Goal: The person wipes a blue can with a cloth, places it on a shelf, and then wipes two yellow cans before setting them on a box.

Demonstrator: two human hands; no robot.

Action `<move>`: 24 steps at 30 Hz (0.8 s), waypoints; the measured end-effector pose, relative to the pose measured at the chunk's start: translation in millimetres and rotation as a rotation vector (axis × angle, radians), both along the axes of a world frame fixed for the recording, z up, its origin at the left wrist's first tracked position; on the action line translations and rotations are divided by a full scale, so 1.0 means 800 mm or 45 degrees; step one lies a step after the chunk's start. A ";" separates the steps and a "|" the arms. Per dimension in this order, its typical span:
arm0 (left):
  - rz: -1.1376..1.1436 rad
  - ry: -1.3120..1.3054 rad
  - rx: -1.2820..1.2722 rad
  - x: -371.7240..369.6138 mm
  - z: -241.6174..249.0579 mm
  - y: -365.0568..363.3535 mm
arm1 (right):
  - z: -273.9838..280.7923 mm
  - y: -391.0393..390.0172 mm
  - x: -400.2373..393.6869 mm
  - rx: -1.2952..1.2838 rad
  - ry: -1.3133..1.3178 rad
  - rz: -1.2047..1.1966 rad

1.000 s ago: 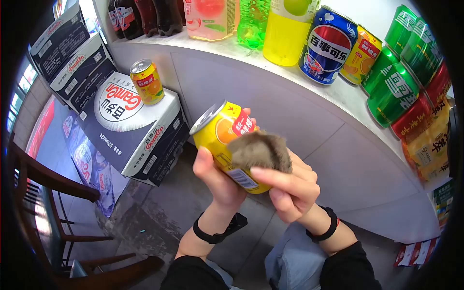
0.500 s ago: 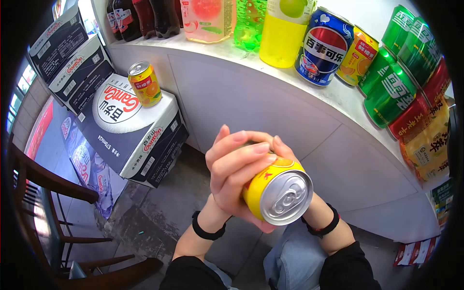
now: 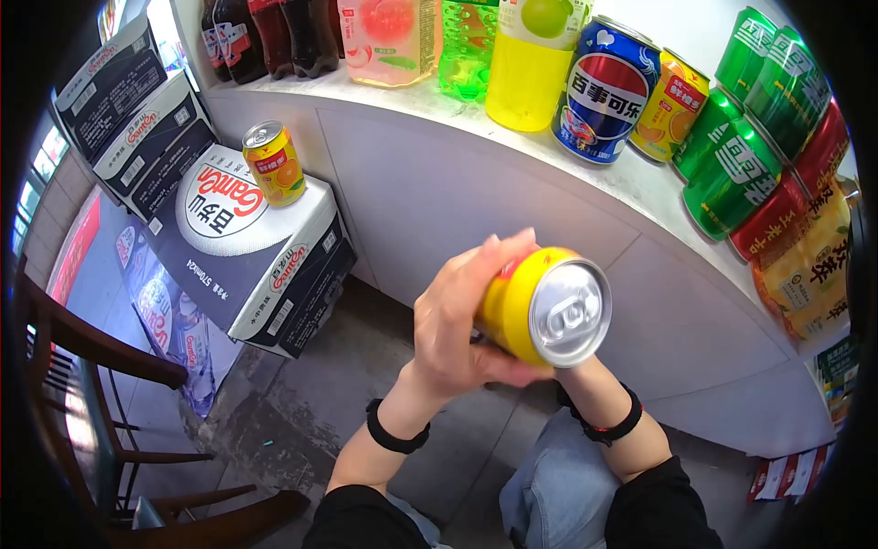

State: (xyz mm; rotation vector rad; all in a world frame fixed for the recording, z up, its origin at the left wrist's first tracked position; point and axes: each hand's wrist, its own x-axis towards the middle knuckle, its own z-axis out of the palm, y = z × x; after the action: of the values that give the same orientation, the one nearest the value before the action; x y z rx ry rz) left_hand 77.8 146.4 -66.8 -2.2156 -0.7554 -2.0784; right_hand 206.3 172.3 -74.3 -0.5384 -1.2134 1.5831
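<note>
In my left hand point(image 3: 448, 320) is a yellow orange-drink can point(image 3: 508, 302), tilted so that its silver lid with the pull tab faces me. The fingers wrap over its upper side, and the thumb lies along its lower side. My right wrist point(image 3: 590, 380) comes up behind the can. The can covers my right hand, so its fingers cannot be made out. A matching orange-drink can point(image 3: 273, 169) stands upright on a dark-and-white water carton point(image 3: 206, 256) to the left.
A curved white counter point(image 3: 439, 105) runs across the top, bearing dark cola bottles point(image 3: 306, 41), a Pepsi can point(image 3: 605, 96), another orange-drink can point(image 3: 672, 105) and green cans point(image 3: 732, 178). More cartons point(image 3: 137, 119) are stacked at left. A dark wooden chair point(image 3: 101, 348) stands at lower left.
My hands have moved the can slightly up and to the right. My left hand has shifted its hold, with the thumb now showing below the can. The lid has turned a little.
</note>
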 end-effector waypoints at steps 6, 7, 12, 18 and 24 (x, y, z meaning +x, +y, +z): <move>0.075 -0.060 0.076 0.013 0.014 0.007 | 0.003 -0.008 -0.008 -0.051 0.041 -0.041; 0.109 -0.087 0.091 0.016 0.016 0.006 | 0.011 -0.009 -0.009 -0.051 0.040 -0.040; 0.402 -0.070 -0.026 0.025 0.023 -0.010 | 0.053 -0.023 -0.005 -0.008 0.215 0.104; 0.389 -0.022 -0.085 0.028 0.009 -0.013 | 0.072 -0.028 0.012 0.266 0.070 -0.052; 0.220 -0.113 -0.136 0.032 0.027 -0.022 | 0.073 -0.044 0.027 0.632 -0.164 -0.317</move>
State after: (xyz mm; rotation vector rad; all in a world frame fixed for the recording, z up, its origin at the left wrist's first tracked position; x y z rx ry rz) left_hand 103.3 129.0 -44.9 -2.0344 -1.0481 -2.1103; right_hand 228.1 137.1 -15.9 -0.4485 -1.5108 1.0008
